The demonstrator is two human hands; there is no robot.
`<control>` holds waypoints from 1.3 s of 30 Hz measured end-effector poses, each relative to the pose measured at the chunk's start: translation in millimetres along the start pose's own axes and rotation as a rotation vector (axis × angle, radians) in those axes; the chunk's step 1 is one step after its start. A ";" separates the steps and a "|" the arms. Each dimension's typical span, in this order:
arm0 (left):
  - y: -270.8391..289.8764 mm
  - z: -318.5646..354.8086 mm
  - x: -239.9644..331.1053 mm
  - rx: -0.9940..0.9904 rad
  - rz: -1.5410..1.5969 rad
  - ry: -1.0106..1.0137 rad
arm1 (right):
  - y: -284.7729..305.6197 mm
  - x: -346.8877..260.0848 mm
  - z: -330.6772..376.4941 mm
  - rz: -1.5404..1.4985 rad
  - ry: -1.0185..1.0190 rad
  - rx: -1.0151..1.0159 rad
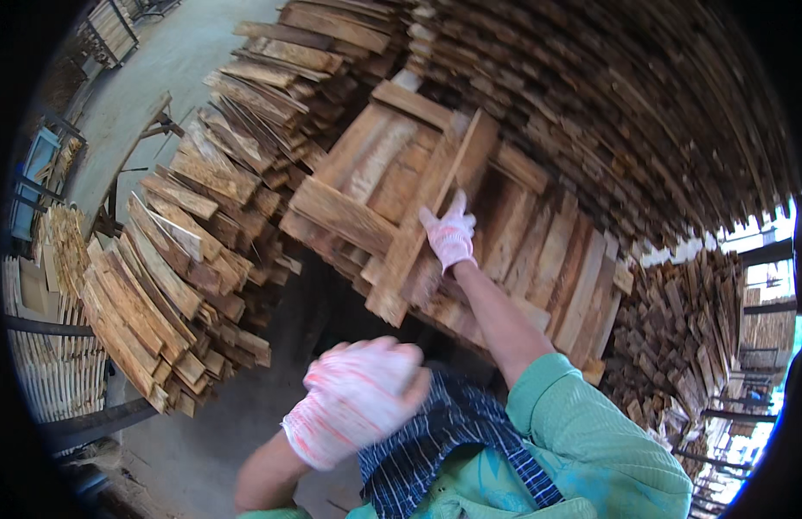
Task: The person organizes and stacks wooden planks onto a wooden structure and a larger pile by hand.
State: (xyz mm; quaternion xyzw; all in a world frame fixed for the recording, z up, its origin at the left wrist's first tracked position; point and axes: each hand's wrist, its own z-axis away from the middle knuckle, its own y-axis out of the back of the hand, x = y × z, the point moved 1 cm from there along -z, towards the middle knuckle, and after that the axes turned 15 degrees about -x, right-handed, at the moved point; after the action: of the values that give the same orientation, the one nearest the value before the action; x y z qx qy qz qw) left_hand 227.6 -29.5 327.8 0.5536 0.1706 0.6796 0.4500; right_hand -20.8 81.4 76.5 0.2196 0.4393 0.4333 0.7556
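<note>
One hand [357, 394], my left, is closest to my camera, raised in front of the dark striped apron [409, 450]. Its fingers look bent inward, but they are blurred, and I cannot tell whether it pinches anything. Beside the apron is a green sleeve [582, 415] on my other arm. Farther out I have my right hand [451, 235], in a similar white glove with pink streaks, thumb and fingers spread, touching the board [403, 268]. That board lies slantwise on top of the pile [513, 229], its near end jutting past the edge. A slat [345, 214] meets it from the left; another slat [412, 105] lies toward the far end.

To the left I see a loose stack [137, 298] of planks with uneven ends. A tall wall of planks [626, 104] rises behind the pile. Farthest off is pale floor [193, 43].
</note>
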 end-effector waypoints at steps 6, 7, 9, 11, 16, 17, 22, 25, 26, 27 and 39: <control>-106.1 124.0 -216.9 0.025 0.232 0.988 | 6.6 -14.2 3.1 -0.065 0.041 -0.070; -118.9 147.6 -242.9 -0.013 0.211 1.088 | 11.1 -12.2 4.1 -0.105 0.073 -0.080; -131.6 185.1 -274.3 0.100 0.300 1.072 | 26.2 0.3 -1.6 -0.112 0.145 -0.009; -138.0 203.7 -297.7 0.193 0.403 1.001 | 28.1 -4.7 15.1 -0.063 0.205 0.017; -113.7 137.1 -306.9 0.252 0.221 0.728 | -27.7 -67.7 62.0 0.370 -0.111 0.042; -110.0 116.3 -298.7 0.313 0.205 0.674 | -26.1 -80.4 61.8 0.305 -0.137 -0.005; -95.5 15.2 -218.5 0.360 0.327 0.270 | -20.9 -76.4 50.2 0.175 -0.090 -0.008; -92.8 -22.3 -166.6 0.347 0.382 0.135 | -4.0 -32.3 40.6 -0.183 0.033 -0.098; -90.8 -32.2 -145.5 0.309 0.347 0.114 | 6.5 -5.4 39.9 -0.313 0.119 -0.097; -91.6 -35.8 -136.1 0.290 0.273 0.118 | 26.8 -1.6 56.9 -0.421 0.146 -0.104; -182.2 -167.6 91.8 -0.328 0.343 -0.045 | 173.8 211.7 171.0 -0.694 0.263 0.174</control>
State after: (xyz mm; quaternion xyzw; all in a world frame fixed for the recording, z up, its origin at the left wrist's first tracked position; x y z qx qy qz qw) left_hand 154.4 186.5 194.6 0.5090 -0.0488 0.7521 0.4157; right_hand 95.5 361.1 188.6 0.0636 0.6160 0.1370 0.7732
